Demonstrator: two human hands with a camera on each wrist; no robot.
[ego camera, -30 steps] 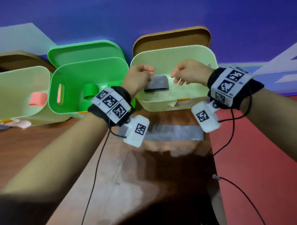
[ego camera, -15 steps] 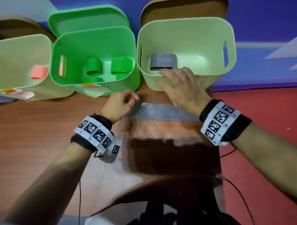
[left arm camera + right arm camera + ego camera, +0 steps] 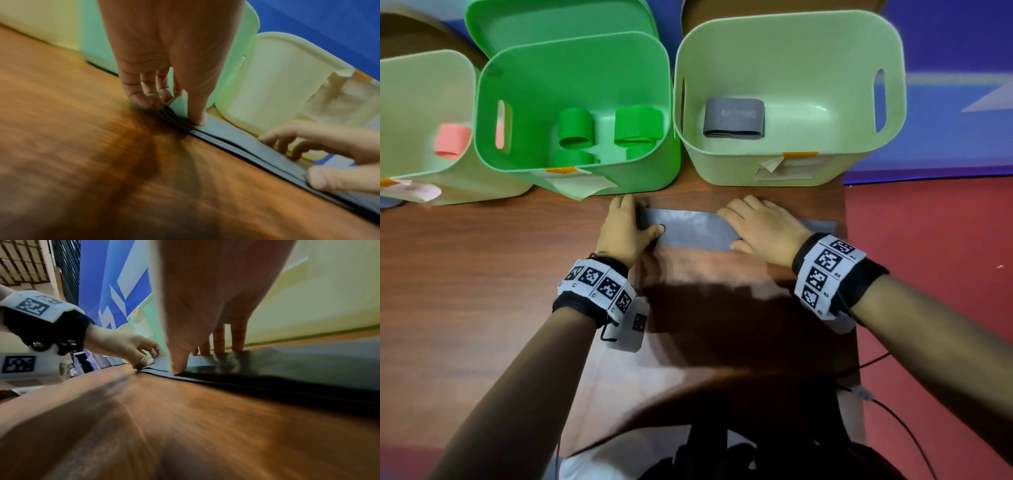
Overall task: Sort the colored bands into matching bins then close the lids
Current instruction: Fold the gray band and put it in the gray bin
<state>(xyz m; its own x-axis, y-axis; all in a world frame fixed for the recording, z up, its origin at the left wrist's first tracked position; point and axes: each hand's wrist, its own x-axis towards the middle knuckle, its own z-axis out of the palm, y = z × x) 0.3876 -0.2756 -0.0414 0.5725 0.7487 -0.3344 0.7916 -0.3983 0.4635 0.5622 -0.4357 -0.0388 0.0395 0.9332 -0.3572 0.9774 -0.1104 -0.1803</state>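
Both hands have come down from the right-hand bin onto the wooden table [image 3: 482, 274] since a second ago, and now rest on a long grey band [image 3: 695, 230] lying flat near the table's front-right part. Left hand [image 3: 624, 229] pinches the band's left end, thumb on top and fingertips curled at its edge (the wrist view shows stacked layers there). Right hand [image 3: 763, 229] presses further along, fingers nearly straight. This looks like the start of folding the band.

Just beyond, the pale bin [image 3: 791, 168] holds one folded grey band [image 3: 734, 118]; the bright green bin [image 3: 571, 85] holds green rolls [image 3: 575, 128]. Bin fronts stand close behind the band, and the table's right edge is near, so open room lies toward the person.
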